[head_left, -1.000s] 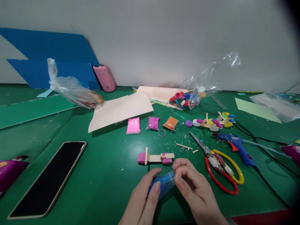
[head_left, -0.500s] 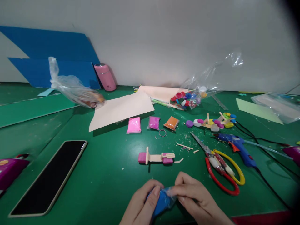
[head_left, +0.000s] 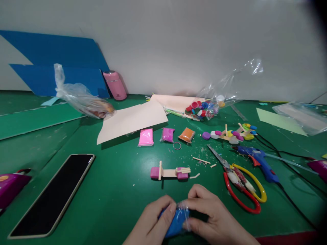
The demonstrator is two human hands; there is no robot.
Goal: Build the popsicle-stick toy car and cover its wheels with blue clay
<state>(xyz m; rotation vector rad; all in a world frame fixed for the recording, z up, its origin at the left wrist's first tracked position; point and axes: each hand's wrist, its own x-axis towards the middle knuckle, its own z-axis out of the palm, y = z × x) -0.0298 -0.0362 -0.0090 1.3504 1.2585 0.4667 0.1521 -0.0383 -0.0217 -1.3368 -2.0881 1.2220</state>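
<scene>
At the bottom centre, a blue packet (head_left: 176, 223) in clear plastic wrap is held between both hands. My left hand (head_left: 156, 219) grips its left side, thumb on top. The fingers of my right hand (head_left: 208, 214) pinch the clear wrap at the packet's right edge. Just beyond the hands lies a small piece (head_left: 169, 173) made of two pink blocks joined by a pale strip, with short wooden sticks on it. Farther back are a pink packet (head_left: 145, 137), a purple packet (head_left: 168, 135) and an orange packet (head_left: 187, 135).
Scissors (head_left: 245, 190) and a blue glue gun (head_left: 260, 160) with cables lie at the right. A phone (head_left: 52, 197) is at the left. Behind are a pink bottle (head_left: 115, 85), paper (head_left: 135, 119), a plastic bag (head_left: 79, 98) and many bottle caps (head_left: 199, 108).
My right hand's fingers have spread along the packet's right edge, with the thumb lower, and more of the blue packet and its clear wrap shows between the hands.
</scene>
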